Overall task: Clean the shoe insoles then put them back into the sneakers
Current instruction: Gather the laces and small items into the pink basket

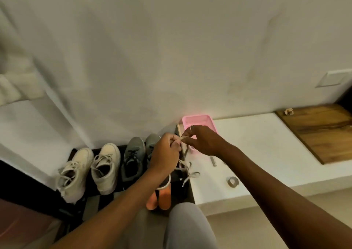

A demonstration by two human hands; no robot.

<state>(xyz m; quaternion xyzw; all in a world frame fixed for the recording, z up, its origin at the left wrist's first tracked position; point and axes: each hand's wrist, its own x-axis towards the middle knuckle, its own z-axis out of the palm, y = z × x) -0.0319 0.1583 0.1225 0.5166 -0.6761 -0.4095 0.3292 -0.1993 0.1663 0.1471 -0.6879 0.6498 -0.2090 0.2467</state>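
Pinching a pale lace, the left hand and right hand are engaged at a dark sneaker; orange insoles lie outside it, so reinsertion is judged next.

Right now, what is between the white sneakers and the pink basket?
In the head view, two grey sneakers stand between the white sneakers and the pink basket; the left hand covers part of one.
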